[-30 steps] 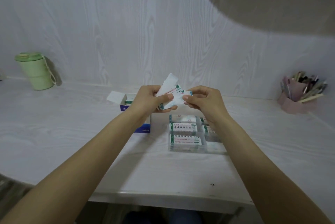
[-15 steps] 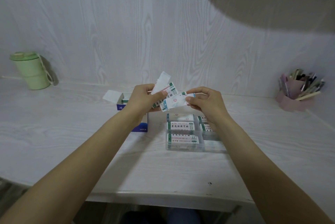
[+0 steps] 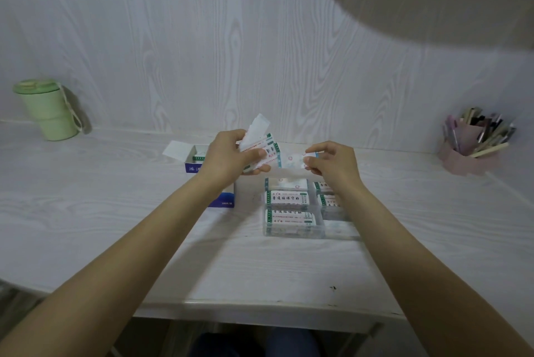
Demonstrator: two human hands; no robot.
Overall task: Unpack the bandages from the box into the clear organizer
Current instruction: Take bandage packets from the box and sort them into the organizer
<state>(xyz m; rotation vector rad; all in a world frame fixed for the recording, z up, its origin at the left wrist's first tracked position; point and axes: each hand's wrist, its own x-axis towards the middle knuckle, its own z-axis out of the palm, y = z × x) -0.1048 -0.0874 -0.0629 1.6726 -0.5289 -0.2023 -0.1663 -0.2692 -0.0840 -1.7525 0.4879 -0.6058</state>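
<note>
While a green lidded cup point(image 3: 47, 109) stands far left on the desk point(image 3: 115, 226), I see the blue box point(image 3: 202, 165) open behind my left hand point(image 3: 228, 158), which grips a bandage stack point(image 3: 260, 151). My right hand point(image 3: 332, 164) pinches one bandage point(image 3: 291, 160) above the clear organizer point(image 3: 291, 212), partly filled. A pen holder point(image 3: 468, 151) stands far right.

- One head-worn wide view, looking forward and down from above the counter point(image 3: 115, 241).
- It faces the wall point(image 3: 202, 38); both forearms reach in from the bottom edge, near the lens.
</note>
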